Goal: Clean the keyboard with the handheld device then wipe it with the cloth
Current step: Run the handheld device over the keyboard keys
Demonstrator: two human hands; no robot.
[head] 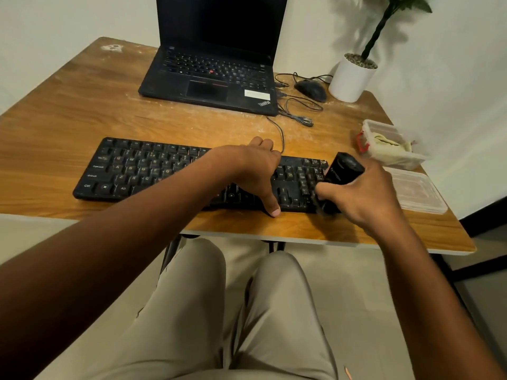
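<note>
"ThinkPad" on laptop point(211, 78); "Ctrl", "Alt", "Caps Lock" on kbd point(142, 171).

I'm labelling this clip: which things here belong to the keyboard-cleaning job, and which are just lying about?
Job: black wired keyboard; black handheld device in right hand; left hand steadying keyboard; pale cloth in clear plastic tub.

Lying about: black laptop; black mouse; white plant pot; clear lid.
</note>
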